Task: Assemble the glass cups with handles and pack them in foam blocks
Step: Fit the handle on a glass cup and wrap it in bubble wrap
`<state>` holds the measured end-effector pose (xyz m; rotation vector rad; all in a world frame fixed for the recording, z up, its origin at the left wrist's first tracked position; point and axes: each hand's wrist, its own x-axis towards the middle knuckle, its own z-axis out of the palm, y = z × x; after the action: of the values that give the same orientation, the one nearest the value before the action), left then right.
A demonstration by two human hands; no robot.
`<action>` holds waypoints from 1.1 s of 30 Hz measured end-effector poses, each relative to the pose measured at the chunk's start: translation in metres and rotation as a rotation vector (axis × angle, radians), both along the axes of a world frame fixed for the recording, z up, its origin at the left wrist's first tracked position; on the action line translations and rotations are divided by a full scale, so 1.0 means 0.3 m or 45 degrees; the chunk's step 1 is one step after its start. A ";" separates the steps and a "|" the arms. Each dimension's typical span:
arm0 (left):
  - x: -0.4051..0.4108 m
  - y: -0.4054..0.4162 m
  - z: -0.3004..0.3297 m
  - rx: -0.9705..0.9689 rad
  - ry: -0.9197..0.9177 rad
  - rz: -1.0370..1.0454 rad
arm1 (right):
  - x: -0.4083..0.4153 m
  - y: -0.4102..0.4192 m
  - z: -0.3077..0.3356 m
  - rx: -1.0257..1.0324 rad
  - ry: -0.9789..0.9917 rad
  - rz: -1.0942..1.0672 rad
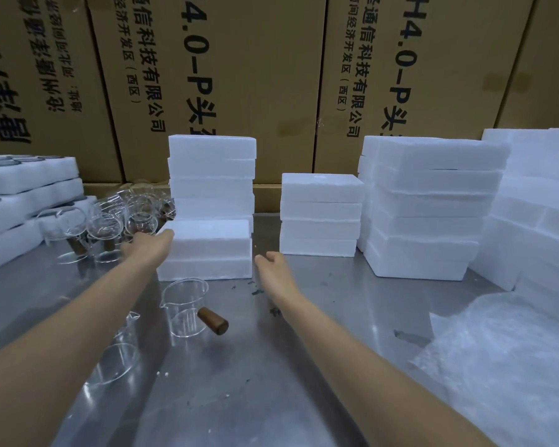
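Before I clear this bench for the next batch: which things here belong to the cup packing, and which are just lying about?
Job:
- foam blocks, left hand touching the upper one
- right hand, holding nothing
- handled glass cup
- glass cups
- packed foam trays

Lying about:
- bubble wrap
- cardboard cartons

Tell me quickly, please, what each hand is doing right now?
Left hand: touching the near white rectangular foam block; grip cannot be told.
Right hand: fingers loosely curled, holding nothing.

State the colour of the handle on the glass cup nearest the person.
Brown, like wood: the handle sticks out from the clear cup, seen in the head view.
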<state>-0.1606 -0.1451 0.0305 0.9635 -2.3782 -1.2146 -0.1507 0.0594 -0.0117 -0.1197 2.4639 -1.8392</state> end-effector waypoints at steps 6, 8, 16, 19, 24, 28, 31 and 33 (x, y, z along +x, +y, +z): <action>0.045 0.033 -0.004 -0.008 0.082 0.014 | 0.152 0.007 -0.034 0.085 0.195 0.057; 0.069 0.034 -0.013 -0.014 0.122 0.035 | 0.218 -0.003 -0.038 0.241 0.240 0.209; 0.181 0.138 0.001 -0.090 0.496 -0.055 | 0.278 0.021 -0.038 0.204 0.340 0.207; 0.226 0.243 -0.001 -0.066 0.727 -0.277 | 0.262 0.062 -0.040 0.007 0.313 0.058; 0.271 0.423 -0.076 0.300 0.789 -0.653 | 0.227 0.154 -0.028 -0.355 0.196 -0.074; 0.268 0.498 -0.160 0.330 0.815 -0.776 | 0.207 0.204 -0.021 -0.579 0.112 -0.137; 0.267 0.525 -0.183 0.284 0.812 -0.832 | 0.201 0.220 -0.014 -0.744 0.045 -0.181; 0.270 0.531 -0.193 0.303 0.869 -0.881 | 0.200 0.224 -0.014 -0.813 0.002 -0.190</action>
<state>-0.0795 0.0142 -0.0274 -0.2800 -2.0428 -1.7258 -0.0908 0.1265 -0.0160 0.0362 1.8311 -2.6165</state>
